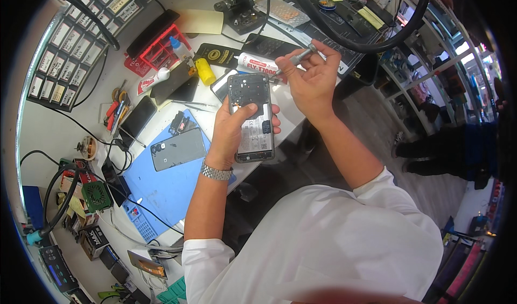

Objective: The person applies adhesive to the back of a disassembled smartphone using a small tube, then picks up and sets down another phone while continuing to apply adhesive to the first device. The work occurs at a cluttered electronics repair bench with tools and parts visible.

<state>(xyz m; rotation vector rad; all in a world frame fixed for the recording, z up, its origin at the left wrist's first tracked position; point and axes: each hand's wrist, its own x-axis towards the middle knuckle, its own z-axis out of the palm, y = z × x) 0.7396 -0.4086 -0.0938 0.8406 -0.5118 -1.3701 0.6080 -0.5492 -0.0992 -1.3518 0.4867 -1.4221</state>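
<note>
My left hand point(228, 126) is wrapped round an opened smartphone point(255, 137), its thumb lying across the inner side. The back is off the phone, so a black inner cover shows at the top and a pale battery below it. Between its thumb and fingers, my right hand point(316, 83) grips a grey metal screwdriver point(302, 55). The shaft slants down toward the phone's upper right corner; I cannot tell whether the tip touches. Left of the phone, a dark phone back cover point(179, 149) lies on a blue work mat point(156, 188), with small black parts point(182, 123) beside it.
A white glue tube point(257, 63) lies just beyond the phone. Tweezers point(193, 106), a yellow bottle point(204, 71) and a red rack point(157, 48) stand or lie farther left. A thick black cable or arm point(344, 43) arches above my right hand. Labelled drawers point(72, 40) line the back left.
</note>
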